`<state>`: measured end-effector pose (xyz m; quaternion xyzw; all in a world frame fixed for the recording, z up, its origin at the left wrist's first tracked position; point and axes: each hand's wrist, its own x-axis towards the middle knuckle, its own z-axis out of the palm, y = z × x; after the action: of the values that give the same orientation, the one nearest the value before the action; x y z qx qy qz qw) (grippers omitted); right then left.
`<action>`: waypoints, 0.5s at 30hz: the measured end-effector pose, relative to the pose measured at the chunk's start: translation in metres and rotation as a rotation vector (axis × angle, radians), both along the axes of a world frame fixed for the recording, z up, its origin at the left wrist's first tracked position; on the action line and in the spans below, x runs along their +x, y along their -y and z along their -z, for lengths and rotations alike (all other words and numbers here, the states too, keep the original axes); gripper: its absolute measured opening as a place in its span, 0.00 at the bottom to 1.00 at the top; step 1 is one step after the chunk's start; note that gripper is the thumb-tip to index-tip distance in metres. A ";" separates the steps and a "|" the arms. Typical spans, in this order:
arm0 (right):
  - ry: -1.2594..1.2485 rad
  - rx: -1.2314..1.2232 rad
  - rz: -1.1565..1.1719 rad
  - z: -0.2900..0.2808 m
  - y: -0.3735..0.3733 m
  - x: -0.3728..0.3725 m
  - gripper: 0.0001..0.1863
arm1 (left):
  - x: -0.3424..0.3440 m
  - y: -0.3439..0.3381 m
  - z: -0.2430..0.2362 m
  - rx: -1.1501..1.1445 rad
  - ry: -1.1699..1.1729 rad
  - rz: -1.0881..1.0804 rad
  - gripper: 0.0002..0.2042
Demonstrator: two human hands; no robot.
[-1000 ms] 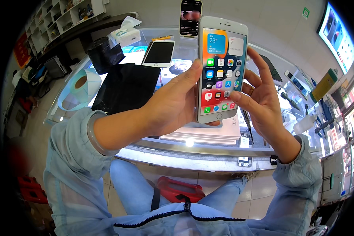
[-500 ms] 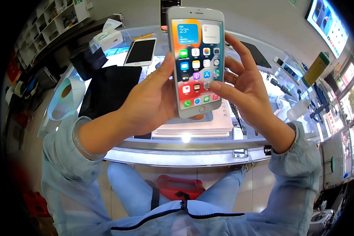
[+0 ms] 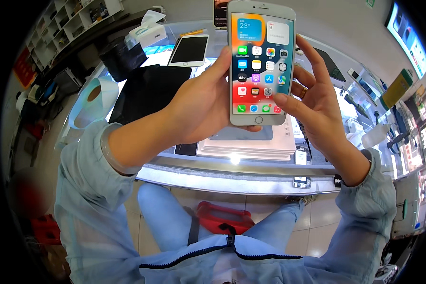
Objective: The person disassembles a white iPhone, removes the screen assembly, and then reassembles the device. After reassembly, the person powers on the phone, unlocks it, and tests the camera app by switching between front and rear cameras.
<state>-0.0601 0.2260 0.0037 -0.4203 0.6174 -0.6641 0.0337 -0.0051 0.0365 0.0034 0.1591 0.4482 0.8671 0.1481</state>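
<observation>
A white-framed smartphone (image 3: 259, 61) is held upright above the workbench, its lit screen facing me with rows of app icons. My left hand (image 3: 203, 102) is closed around its left side, thumb along the edge and fingers behind. My right hand (image 3: 317, 92) is at the phone's right side. Its fingers rest at the edge, a ring shows on one, and the thumb reaches over the lower right of the screen. Under the phone, a grey flat piece (image 3: 241, 133) lies on a stack of pale pink boxes or booklets (image 3: 251, 149).
On the glass-topped bench (image 3: 199, 163) are a white phone with a dark screen (image 3: 190, 49), a black pouch (image 3: 149, 92), a tape roll (image 3: 92, 102), a tissue box (image 3: 147, 34), a clear bottle (image 3: 375, 136) and a yellow-green bottle (image 3: 396, 90). A red container (image 3: 225, 217) is below.
The whole view has shifted, so the hands and phone appear higher and further right. My right thumb remains over the lower right of the screen, which shows the same icons.
</observation>
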 end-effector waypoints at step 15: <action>-0.015 -0.004 -0.010 -0.003 0.001 0.000 0.43 | -0.003 0.005 -0.005 -0.082 0.021 0.029 0.27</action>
<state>-0.0599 0.2252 0.0070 -0.4283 0.6143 -0.6620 0.0318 -0.0078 0.0319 0.0079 0.1503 0.4793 0.8475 0.1715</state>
